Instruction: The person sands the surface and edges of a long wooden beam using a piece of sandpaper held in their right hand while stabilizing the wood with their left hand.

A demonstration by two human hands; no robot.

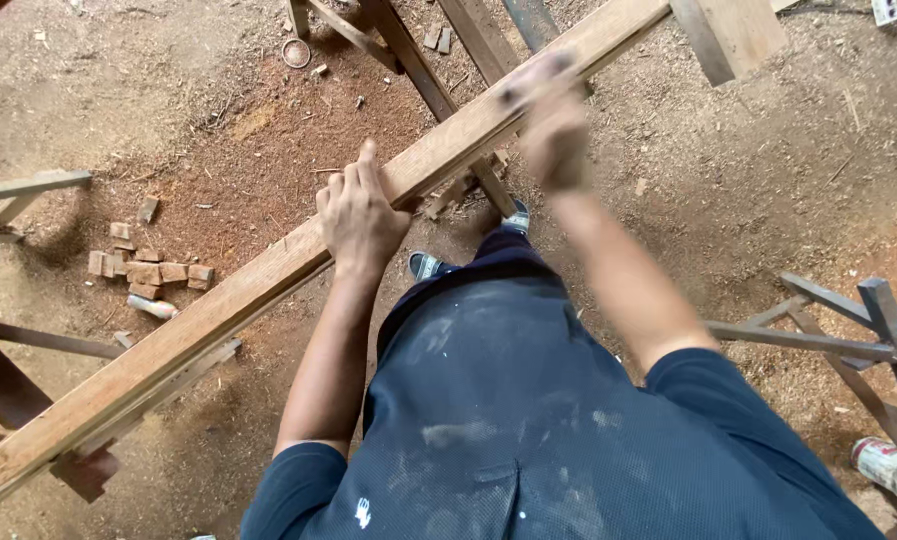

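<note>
A long pale wooden plank (248, 285) runs diagonally from lower left to upper right, resting on wooden trestles. My left hand (360, 212) lies on the plank's near edge, fingers curled over it, gripping it. Farther up the plank, my right hand (548, 115) is blurred by motion and presses a small dark pad (516, 92) against the plank's top face. What kind of pad it is stays unclear. My dark blue shirt and my sandalled feet (426, 265) show below the plank.
Sawdust covers the dirt floor. A heap of small wooden blocks (148, 268) lies at left beside a wooden frame (8, 200). Another trestle (858, 330) and a can (886, 465) stand at right. More boards (728, 35) cross at the top.
</note>
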